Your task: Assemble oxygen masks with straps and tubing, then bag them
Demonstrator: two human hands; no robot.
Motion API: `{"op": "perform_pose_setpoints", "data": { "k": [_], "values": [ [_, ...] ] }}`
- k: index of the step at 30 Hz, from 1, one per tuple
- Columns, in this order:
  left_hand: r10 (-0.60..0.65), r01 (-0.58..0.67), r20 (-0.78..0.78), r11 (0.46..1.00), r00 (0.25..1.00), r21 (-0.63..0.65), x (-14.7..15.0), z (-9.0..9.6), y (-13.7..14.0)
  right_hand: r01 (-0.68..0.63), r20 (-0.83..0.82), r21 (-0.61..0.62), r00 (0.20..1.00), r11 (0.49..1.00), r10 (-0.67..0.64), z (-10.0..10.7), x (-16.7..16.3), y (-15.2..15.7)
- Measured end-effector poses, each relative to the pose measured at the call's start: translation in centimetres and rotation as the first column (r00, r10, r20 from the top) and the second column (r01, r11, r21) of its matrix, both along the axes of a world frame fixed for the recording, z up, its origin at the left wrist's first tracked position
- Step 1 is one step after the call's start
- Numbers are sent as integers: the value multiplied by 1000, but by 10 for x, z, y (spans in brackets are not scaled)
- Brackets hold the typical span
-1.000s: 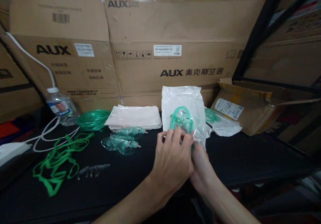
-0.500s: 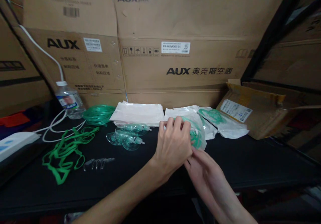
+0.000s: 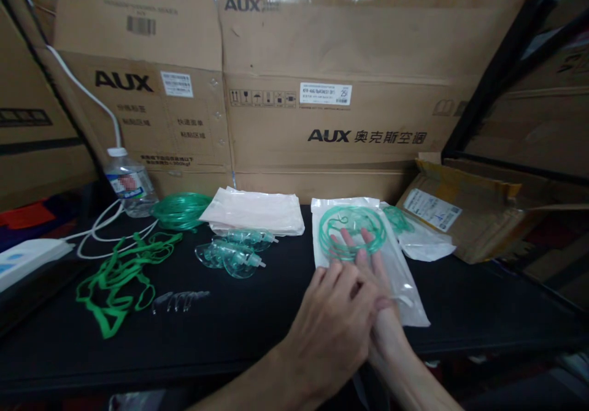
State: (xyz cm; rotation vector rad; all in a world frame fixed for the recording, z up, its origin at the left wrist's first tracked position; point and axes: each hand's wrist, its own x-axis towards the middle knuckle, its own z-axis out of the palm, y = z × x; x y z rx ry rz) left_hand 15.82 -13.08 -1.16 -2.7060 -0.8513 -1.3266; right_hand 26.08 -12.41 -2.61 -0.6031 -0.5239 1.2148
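A clear-and-white bag lies flat on the black tabletop, with coiled green tubing and what looks like a green oxygen mask inside. My right hand rests palm up over the bag's lower part, fingers stretched out across the coil. Across its palm and wrist lies my left hand, back upward, with its fingers curled against it. The left fingertips are partly hidden. Behind and to the right is another bag with green contents. Left of my hands are clear green masks.
A stack of white bags lies at the back, near a loose green tubing coil. Green elastic straps, small clear pieces, a bottle and a power strip occupy the left. An opened carton stands right; cardboard walls the back.
The filled bag, bunched at my hands before, now lies flat. My hands have moved down and slightly right; the right has turned palm up with fingers extended, the left laid over it.
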Motion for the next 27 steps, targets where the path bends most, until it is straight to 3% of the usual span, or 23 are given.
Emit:
{"op": "perform_pose_setpoints", "data": {
  "k": [2,3,5,7,8,9,10,12,15,18,23,27],
  "values": [
    [61,21,280,960,958,-280,-6,-4,7,97,-3,11,995,995,-97,6,3,-4],
    [142,67,415,891,899,-450,-8,-5,12,134,-1,20,991,991,-134,9,3,-5],
    [311,247,550,652,776,-717,-12,-3,24,153,3,32,988,988,-153,13,4,-8],
    [326,462,570,353,754,-814,-12,1,34,126,-7,16,992,992,-125,14,3,-8],
    [293,531,580,233,761,-815,-11,3,38,109,-17,-10,994,994,-110,12,2,-8],
    [260,571,592,158,763,-805,-9,5,41,96,-27,-42,995,995,-97,11,2,-8],
    [245,594,604,121,758,-795,-7,5,43,79,-33,-76,996,994,-81,8,3,-8],
    [281,622,627,121,726,-774,-5,4,46,43,-28,-143,998,989,-47,3,7,-11],
    [349,627,662,223,663,-746,-5,1,51,-38,13,-187,999,982,41,-3,21,-27],
    [362,635,689,272,629,-723,-9,1,56,-98,88,-217,989,971,119,-6,40,-49],
    [307,628,705,321,639,-709,5,13,74,-23,307,-263,946,965,106,-7,71,-75],
    [209,617,695,336,689,-712,51,31,104,12,401,-217,913,976,78,-11,76,-74]
  ]
}}
